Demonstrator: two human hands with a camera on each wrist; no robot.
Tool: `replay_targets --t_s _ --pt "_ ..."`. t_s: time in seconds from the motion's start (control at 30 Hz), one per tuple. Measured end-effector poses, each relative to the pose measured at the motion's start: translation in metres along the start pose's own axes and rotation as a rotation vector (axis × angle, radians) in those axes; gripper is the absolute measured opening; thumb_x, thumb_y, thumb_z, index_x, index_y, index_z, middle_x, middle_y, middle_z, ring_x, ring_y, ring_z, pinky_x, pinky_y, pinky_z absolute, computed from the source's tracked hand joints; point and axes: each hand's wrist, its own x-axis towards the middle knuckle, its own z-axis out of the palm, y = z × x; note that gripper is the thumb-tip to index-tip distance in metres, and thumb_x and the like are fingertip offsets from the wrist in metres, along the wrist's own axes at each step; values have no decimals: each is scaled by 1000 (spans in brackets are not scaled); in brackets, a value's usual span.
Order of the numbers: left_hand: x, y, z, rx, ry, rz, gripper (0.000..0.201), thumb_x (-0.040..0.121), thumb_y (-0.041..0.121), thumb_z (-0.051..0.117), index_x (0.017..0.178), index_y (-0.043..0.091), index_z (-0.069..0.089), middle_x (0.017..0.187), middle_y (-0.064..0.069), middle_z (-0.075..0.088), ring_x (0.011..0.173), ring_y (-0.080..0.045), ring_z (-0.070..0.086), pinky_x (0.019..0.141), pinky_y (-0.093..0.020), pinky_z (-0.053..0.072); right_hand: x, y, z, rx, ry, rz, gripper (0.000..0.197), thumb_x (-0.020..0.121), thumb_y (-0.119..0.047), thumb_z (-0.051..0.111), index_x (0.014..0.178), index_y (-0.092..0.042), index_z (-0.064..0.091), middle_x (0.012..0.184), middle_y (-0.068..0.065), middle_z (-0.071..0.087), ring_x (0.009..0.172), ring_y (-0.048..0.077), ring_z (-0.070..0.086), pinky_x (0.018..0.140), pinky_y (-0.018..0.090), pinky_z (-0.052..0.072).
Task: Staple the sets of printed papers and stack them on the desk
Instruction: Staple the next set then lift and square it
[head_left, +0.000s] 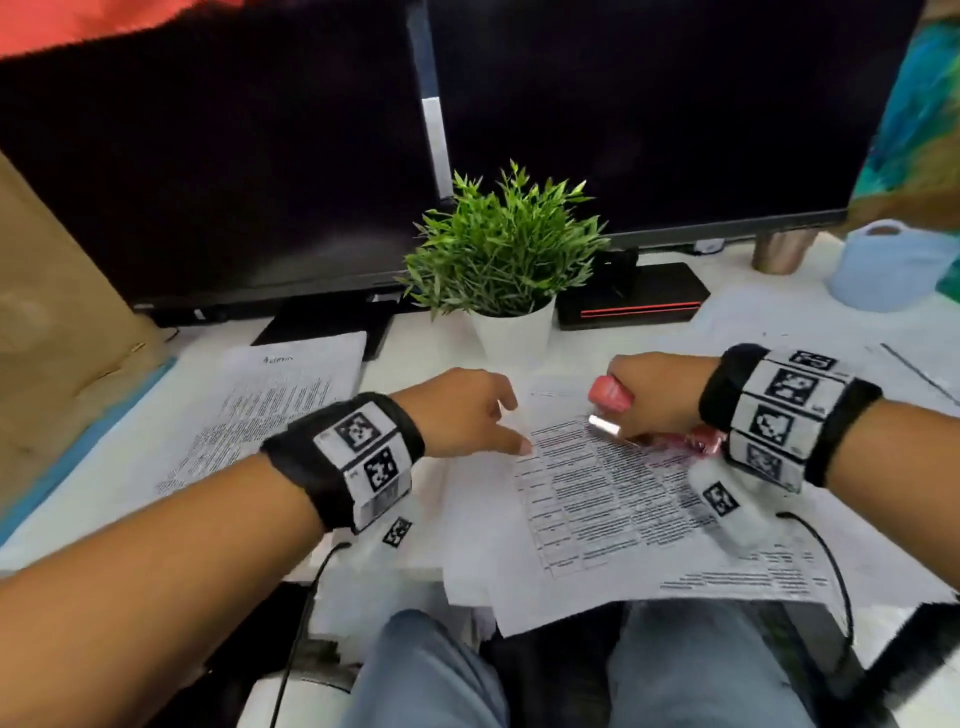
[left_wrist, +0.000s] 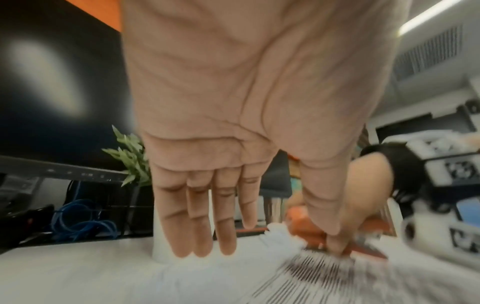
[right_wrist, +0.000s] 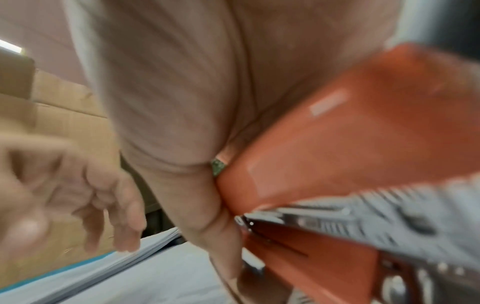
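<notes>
A loose set of printed papers (head_left: 597, 499) lies askew at the desk's front edge, part of it hanging over my lap. My left hand (head_left: 488, 421) is open above its top left corner, fingers straight, and the thumb presses on the sheet (left_wrist: 285, 277). My right hand (head_left: 654, 395) grips a red stapler (head_left: 610, 397) over the top of the same set. The stapler's (right_wrist: 350, 144) mouth stands open, with its metal rail showing. A second pile of printed papers (head_left: 270, 410) lies flat to the left.
A potted plant (head_left: 511, 332) stands just behind the papers. Two dark monitors (head_left: 208, 182) fill the back, with a black box (head_left: 634, 306) under the right one. A cardboard box (head_left: 52, 338) is at the left; a metal tumbler (head_left: 779, 252) and a pale blue container (head_left: 888, 270) are at the back right.
</notes>
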Motion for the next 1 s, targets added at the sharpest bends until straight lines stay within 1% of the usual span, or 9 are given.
replay_targets --t_s 0.13,0.2,0.33,0.47,0.53,0.63,0.8,0.9,1.0 --pt "34 1 17 89 -141 -73 96 71 63 74 146 18 34 146 -1 43 129 -21 45 105 -33 39 -16 39 -9 -20 8 144 24 89 -32 57 91 -8 60 90 8 65 80 23 60 68 29 45" --pt "45 5 25 131 -182 -96 100 66 64 78 143 16 35 147 -2 40 130 -23 42 107 -38 38 -23 56 -9 0 6 203 30 94 -33 49 73 -10 52 72 5 58 65 19 52 61 27 39" --pt "57 14 28 268 -200 -121 109 56 67 81 141 17 36 140 -3 37 128 -28 37 103 -44 40 -31 82 -6 8 -56 290 34 93 -34 51 67 -15 45 69 1 52 67 19 49 66 28 39" --pt "66 20 24 286 -220 -161 110 50 68 84 136 10 46 128 -5 50 115 -25 53 90 -33 48 -38 95 -1 35 -77 328 35 95 -36 50 68 -15 40 72 2 51 69 21 49 67 30 42" --pt "69 20 23 294 -219 -178 109 49 68 84 134 10 47 127 -4 53 116 -23 52 82 -30 44 -42 98 -1 77 -64 354 31 94 -30 52 68 -16 42 72 2 51 66 19 48 61 27 39" --pt "73 19 24 322 -191 -207 116 43 71 84 136 18 39 129 -1 41 122 -24 39 88 -38 40 -43 101 -1 141 -38 405 25 89 -27 56 70 -15 46 68 1 54 58 16 48 53 24 36" --pt "78 20 24 256 -250 -248 125 46 61 89 145 18 26 135 -2 34 126 -27 42 103 -43 43 -42 104 -2 191 -32 459 20 90 -26 58 77 -12 50 71 2 55 61 17 49 53 23 35" --pt "77 21 24 160 -239 -248 119 50 52 92 142 14 28 136 -1 44 124 -24 46 103 -39 43 -40 108 -2 211 -9 485 17 88 -22 59 79 -9 52 73 5 57 63 20 51 54 24 36" --pt "76 19 23 66 -201 -173 87 63 42 89 132 9 48 125 1 56 119 -22 52 96 -27 42 -39 112 -2 264 -9 505 17 88 -23 60 81 -8 54 76 7 59 65 23 53 56 24 38"
